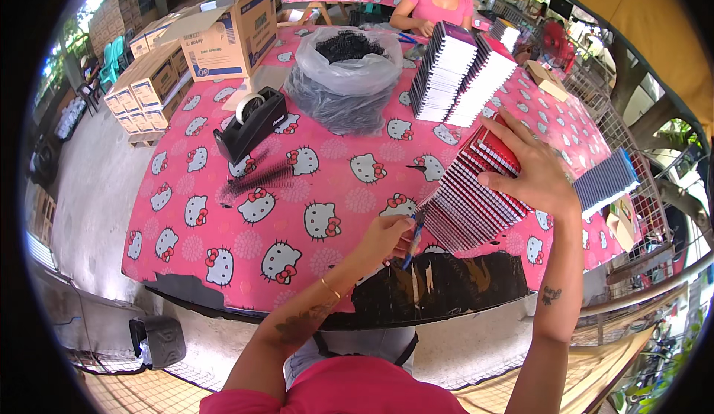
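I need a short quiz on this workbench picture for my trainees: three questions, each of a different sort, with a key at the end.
1. Open question: What does the left hand hold?

2. True or false: The right hand rests on the open cardboard box.

3. Multiple choice: As the wearer sees it, where is the black tape dispenser relative to the plastic bag?
A) To its left
B) To its right
C) Inside it

Key:
1. A blue-handled tool; its exact kind is hard to tell.
2. False; it is on the stack of red-and-white notebooks.
3. A
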{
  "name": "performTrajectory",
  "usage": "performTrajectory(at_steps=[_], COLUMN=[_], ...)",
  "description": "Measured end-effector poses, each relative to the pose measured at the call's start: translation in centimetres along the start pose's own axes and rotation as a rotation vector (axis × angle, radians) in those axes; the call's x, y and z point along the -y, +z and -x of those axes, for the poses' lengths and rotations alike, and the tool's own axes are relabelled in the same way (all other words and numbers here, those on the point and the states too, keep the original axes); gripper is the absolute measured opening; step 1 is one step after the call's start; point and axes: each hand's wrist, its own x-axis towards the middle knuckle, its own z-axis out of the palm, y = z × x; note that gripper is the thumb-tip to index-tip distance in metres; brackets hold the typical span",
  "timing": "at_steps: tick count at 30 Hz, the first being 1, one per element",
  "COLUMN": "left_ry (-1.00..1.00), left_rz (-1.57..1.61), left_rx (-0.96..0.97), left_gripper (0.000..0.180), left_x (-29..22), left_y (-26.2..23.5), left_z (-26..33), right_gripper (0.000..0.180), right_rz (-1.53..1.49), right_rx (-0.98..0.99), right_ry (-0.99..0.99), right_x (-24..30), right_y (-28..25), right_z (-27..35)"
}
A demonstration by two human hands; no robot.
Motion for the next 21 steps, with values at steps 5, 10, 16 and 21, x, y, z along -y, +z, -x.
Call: performTrajectory(at_steps=[5, 10, 16, 21], left_ry=[-0.052, 0.680, -0.005, 0.201], left_rz=[0.151, -1.061, 0.046, -0.368], left_rx=[-0.058, -0.325, -0.057, -0.149], left_gripper=[0.028, 0.029, 0.033, 0.035], left_x=[0.1, 1.0, 0.8, 1.4], left_y=[0.8, 1.2, 0.6, 0.2], left_z=[0.3, 0.9, 0.3, 0.1], right_gripper=[0.080, 0.081, 0.083, 0.083], right_rz=[0.023, 0.046, -0.003, 0.022], right_rx=[-0.009, -0.001, -0.001, 0.007], right_ry=[-0.012, 0.002, 0.008, 0.019], right_x=[-0.2, 0.1, -0.5, 0.0], right_y=[0.1, -0.1, 0.1, -0.3], right_z=[0.0, 0.0, 0.1, 0.2])
